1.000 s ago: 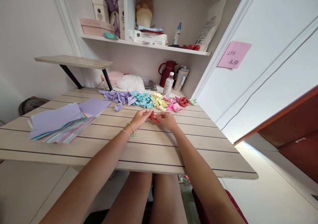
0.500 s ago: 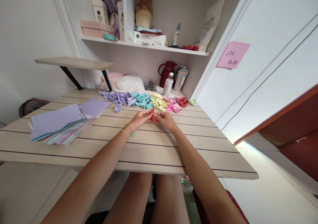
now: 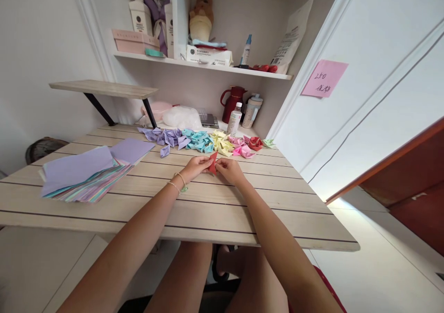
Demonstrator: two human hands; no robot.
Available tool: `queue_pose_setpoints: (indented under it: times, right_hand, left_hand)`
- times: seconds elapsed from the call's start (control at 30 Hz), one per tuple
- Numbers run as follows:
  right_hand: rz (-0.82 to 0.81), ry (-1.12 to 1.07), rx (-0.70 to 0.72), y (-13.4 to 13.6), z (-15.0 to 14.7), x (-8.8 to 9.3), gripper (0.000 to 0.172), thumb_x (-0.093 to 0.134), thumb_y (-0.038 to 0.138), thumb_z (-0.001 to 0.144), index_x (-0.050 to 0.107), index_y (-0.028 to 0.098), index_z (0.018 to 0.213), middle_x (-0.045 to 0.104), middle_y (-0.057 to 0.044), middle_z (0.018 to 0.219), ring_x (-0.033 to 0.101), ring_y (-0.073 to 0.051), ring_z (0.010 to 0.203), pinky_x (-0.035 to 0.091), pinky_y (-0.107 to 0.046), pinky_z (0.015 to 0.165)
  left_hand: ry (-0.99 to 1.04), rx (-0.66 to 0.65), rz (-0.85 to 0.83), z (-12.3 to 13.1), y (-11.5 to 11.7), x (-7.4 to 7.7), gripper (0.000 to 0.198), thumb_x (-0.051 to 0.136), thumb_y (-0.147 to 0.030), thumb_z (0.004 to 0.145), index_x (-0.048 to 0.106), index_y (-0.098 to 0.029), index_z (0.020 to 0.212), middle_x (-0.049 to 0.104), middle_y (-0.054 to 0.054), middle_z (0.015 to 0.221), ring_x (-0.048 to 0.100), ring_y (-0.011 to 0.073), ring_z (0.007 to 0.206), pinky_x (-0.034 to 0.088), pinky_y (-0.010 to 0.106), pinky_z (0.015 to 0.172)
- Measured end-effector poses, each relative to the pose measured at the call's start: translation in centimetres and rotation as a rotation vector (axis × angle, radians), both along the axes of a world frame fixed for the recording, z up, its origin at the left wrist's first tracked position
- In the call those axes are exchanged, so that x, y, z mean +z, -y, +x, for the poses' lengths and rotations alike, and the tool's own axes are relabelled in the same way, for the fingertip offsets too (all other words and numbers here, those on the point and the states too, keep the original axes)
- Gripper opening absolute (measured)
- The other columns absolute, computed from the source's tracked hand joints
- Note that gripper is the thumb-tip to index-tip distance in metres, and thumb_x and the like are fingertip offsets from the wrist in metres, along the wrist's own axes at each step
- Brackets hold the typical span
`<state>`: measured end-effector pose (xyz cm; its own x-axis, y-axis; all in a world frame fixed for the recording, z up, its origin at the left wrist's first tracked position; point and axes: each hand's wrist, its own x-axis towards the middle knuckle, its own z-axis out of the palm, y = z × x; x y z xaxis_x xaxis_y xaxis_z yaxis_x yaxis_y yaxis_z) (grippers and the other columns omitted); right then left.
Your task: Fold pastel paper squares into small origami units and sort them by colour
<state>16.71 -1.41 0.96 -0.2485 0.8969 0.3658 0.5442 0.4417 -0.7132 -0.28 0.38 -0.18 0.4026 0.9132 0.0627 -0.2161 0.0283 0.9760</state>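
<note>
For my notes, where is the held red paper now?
In the head view, the red paper is near centre, between the left hand and the right hand, in front of the yellow origami pieces.

Forearms point(image 3: 138, 232) reach forward, converging.
Left hand point(image 3: 196, 167) pinches; right hand point(image 3: 229, 170), just beside it, has its fingers point(image 3: 222, 163) curled inward.

— Bright or dim?
— Softly bright over the desk point(image 3: 208, 211); shadowed beneath, greyer along the left wall point(image 3: 38, 40).
— Any glare?
— Yes, washed out low on the right, along the floor point(image 3: 360, 239).
— Sharp around the left hand point(image 3: 196, 166) and right hand point(image 3: 228, 169)?
— Fairly; too small for fine detail. Stretched towards the edges, as through a wide lens.
</note>
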Motion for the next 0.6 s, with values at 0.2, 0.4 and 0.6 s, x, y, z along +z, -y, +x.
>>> queue_pose_setpoints:
  times: [0.2, 0.4, 0.6]
  right_hand:
    - [-0.024, -0.054, 0.03, 0.0, -0.1, 0.1, 0.043, 0.034, 0.044, 0.087, 0.059, 0.017, 0.067, 0.064, -0.002, 0.065, 0.057, -0.012, 0.054, 0.041, -0.023, 0.055]
    - [-0.081, -0.137, 0.026, 0.2, -0.6, -0.2, 0.039, 0.062, 0.05, 0.069, 0.06, 0.017, 0.091, 0.065, 0.0, 0.062, 0.059, -0.014, 0.056, 0.043, -0.024, 0.055]
    - [-0.135, -0.316, 0.019, -0.4, -0.9, -1.0, 0.033, 0.06, 0.045, 0.071, 0.063, 0.015, 0.083, 0.066, -0.004, 0.069, 0.06, -0.015, 0.06, 0.045, -0.024, 0.054]
  left_hand:
    - [0.013, 0.03, 0.02, 0.0, -0.1, -0.2, 0.03, 0.07, -0.033, 0.067, 0.063, -0.01, 0.084, 0.067, 0.007, 0.077, 0.063, 0.014, 0.069, 0.052, 0.027, 0.065]
    - [0.055, 0.098, 0.014, 0.1, 0.1, 0.2, 0.028, 0.07, -0.03, 0.066, 0.057, -0.012, 0.083, 0.062, 0.002, 0.072, 0.061, 0.0115, 0.066, 0.051, 0.027, 0.066]
    - [-0.026, 0.17, 0.076, 0.0, 0.1, 0.4, 0.029, 0.072, -0.032, 0.063, 0.055, -0.014, 0.079, 0.063, 0.003, 0.075, 0.06, 0.0131, 0.071, 0.049, 0.026, 0.064]
